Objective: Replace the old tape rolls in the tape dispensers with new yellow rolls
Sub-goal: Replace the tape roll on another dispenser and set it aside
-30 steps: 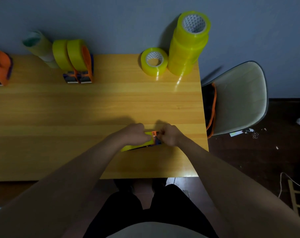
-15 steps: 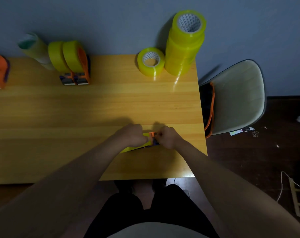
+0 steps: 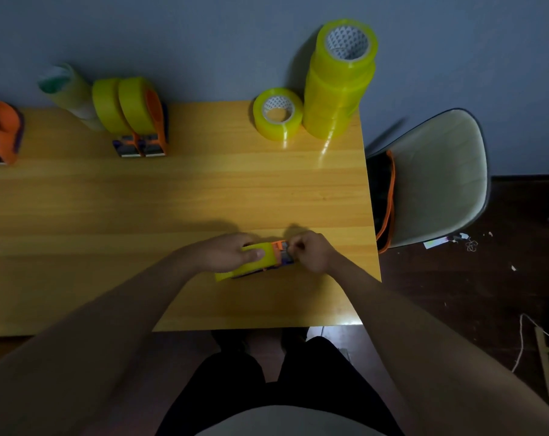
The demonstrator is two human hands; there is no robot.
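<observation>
**Desk:** What do the hands have?

**Photographer:** A person's left hand curls over a glossy yellow roll seated in an orange plastic tape dispenser, thumb pressed along the roll's side. It lies near the front right corner of the table. The right hand has its fingers bunched and pinching at the dispenser's orange-and-metal cutter end; exactly what they pinch is too small to tell.

**Desk:** And the supplies?

**Photographer:** At the back right, a tall stack of yellow rolls, translucent and shiny, white patterned core showing on top. Touching or just beside it, a single yellow roll lies flat. Back left, two loaded dispensers stand side by side, matte yellow bands in orange frames. Just left of them leans a pale roll stack, tilted toward the wall. Another orange dispenser sits at the far left edge.

**Desk:** The setting?

**Photographer:** A varnished wooden table, honey-coloured planks with a soft sheen, pushed against a dull blue-grey wall. A pale moulded shell chair stands right of it, an orange strap hanging at its edge. Dark floor, scattered scraps, dim light.
</observation>
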